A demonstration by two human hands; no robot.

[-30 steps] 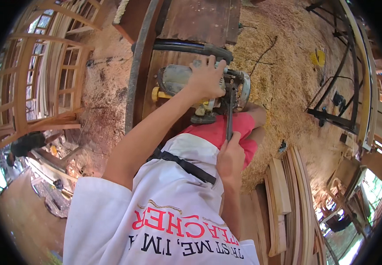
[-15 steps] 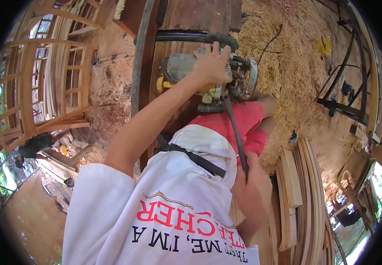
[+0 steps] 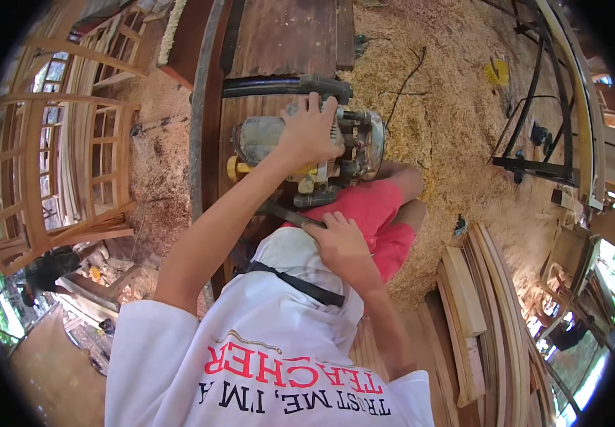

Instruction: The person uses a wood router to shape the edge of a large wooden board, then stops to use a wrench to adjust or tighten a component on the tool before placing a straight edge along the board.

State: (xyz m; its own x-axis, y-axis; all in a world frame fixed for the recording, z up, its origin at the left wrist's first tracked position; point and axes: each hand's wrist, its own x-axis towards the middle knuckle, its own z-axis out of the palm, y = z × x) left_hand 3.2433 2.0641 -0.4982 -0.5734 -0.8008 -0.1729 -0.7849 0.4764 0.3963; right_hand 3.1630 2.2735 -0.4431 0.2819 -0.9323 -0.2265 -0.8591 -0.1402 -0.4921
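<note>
A grey plunge router (image 3: 257, 140) with yellow parts lies on its side on a wooden bench (image 3: 279, 35), its round base to the right. My left hand (image 3: 311, 134) rests over the router's body, fingers curled around it near the base end. Just below the router, my right hand (image 3: 346, 245) is closed on a long, narrow dark bar (image 3: 289, 215), which points up and left toward the bench. The bar's grip end is hidden in my fingers, and its exact kind is unclear.
A black tube-like piece (image 3: 264, 87) lies across the bench beyond the router. Wood shavings (image 3: 449, 135) cover the ground to the right. Long boards (image 3: 496, 306) are stacked at lower right, and wooden frames (image 3: 33, 156) stand at left. A dark metal frame (image 3: 535, 167) is at far right.
My right hand has moved up and left, swinging the dark bar from a steep slant below the router's base toward the bench. My left hand stays on the router. The view has shifted slightly.
</note>
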